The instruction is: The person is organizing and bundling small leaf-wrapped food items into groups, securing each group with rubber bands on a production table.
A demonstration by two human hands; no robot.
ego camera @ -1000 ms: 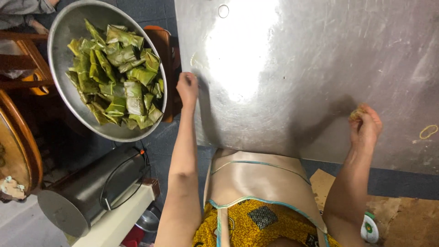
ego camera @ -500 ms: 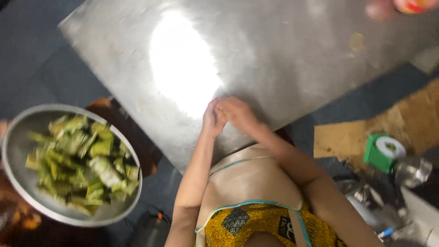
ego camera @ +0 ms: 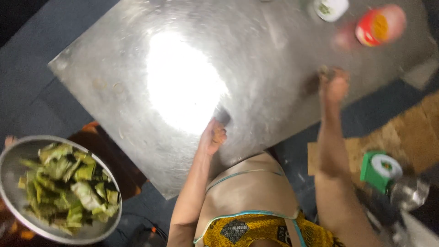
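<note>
Tabletop: large bare steel sheet, tilted in view, with a strong white glare patch near its centre. Surface looks smeared; a few faint marks lie on its left part.

Metal bowl: lower left, off the tabletop, on a dark reddish-brown stand. Filled with green leaf-wrapped parcels, heaped loosely. Well apart from both hands.

Person: seen from above, torso at bottom centre, both bare arms extended onto the tabletop.

Left hand: rests at the near edge of the tabletop, just below the glare. Fingers curled together; something small and brownish shows at the fingers, too blurred to identify. Cannot tell whether it is gripped.

Right hand: farther out on the tabletop, toward the right edge. Blurred; fingers appear bunched, with a small pale scrap at the fingertips. Grip cannot be determined.

Red jar: upper right of the tabletop, beyond the right hand, near but not touching. Blurred.

White lid: at the top edge, just left of the red jar.

Green and white container: lower right, on the floor, beside brown cardboard.
</note>
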